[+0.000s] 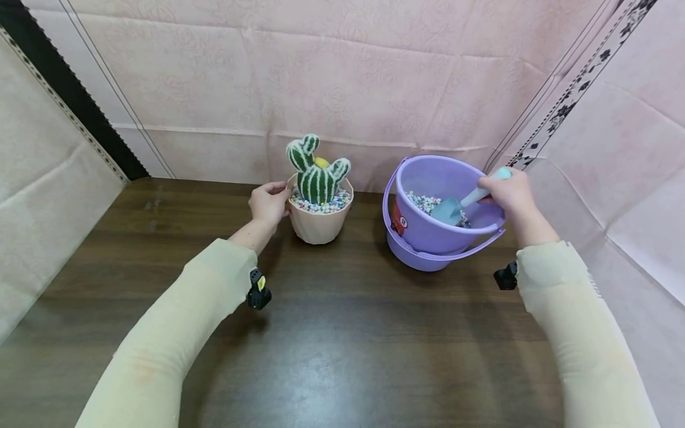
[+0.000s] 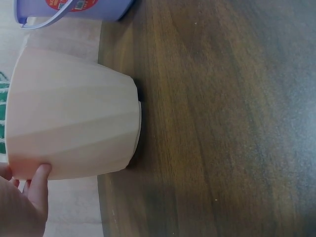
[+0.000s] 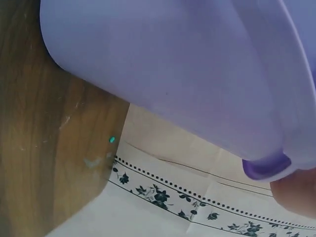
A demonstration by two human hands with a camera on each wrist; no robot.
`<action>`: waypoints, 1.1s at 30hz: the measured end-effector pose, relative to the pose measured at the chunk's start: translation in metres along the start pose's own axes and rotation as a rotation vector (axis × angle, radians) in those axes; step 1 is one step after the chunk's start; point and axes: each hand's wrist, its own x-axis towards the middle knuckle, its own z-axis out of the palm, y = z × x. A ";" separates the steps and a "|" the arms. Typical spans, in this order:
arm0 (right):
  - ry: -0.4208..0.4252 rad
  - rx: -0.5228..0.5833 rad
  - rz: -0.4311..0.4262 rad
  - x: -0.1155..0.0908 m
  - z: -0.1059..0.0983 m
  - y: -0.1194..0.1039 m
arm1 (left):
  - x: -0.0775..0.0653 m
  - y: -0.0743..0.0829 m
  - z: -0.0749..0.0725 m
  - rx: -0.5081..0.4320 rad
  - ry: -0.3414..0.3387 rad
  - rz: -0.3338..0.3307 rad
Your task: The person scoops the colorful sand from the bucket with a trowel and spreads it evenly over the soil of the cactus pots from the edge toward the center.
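My left hand (image 1: 269, 205) pinches the left rim of a cream faceted pot (image 1: 319, 227), thumb on the outer wall. In that pot stands a green and white knitted cactus (image 1: 317, 183) with a yellow top, among small pastel pebbles (image 1: 339, 199). With my right hand (image 1: 508, 191) I grip the handle of a light blue scoop (image 1: 449, 211) over the right rim of a purple bucket (image 1: 444, 238). The scoop's blade dips into the pebbles inside the bucket. In the right wrist view the bucket's wall hides the scoop, and only a bit of my hand (image 3: 296, 195) shows.
The bucket's handle (image 1: 471, 252) hangs down at its front. Both vessels stand toward the back of a dark wooden table (image 1: 332, 333), near a cloth-covered wall (image 1: 342, 77). A small teal pebble (image 3: 112, 139) lies on the table behind the bucket.
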 end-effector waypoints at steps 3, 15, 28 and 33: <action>-0.049 -0.072 -0.026 0.000 0.001 -0.002 | 0.000 0.000 0.000 -0.008 0.001 0.000; 0.138 -0.479 -0.193 -0.005 -0.003 0.006 | 0.005 -0.004 0.003 0.057 -0.004 0.053; 0.129 -0.603 -0.187 -0.009 -0.010 0.004 | 0.008 -0.009 -0.018 0.496 -0.136 0.352; 0.128 -0.607 -0.191 -0.014 -0.008 -0.009 | 0.005 -0.009 -0.031 0.614 -0.197 0.424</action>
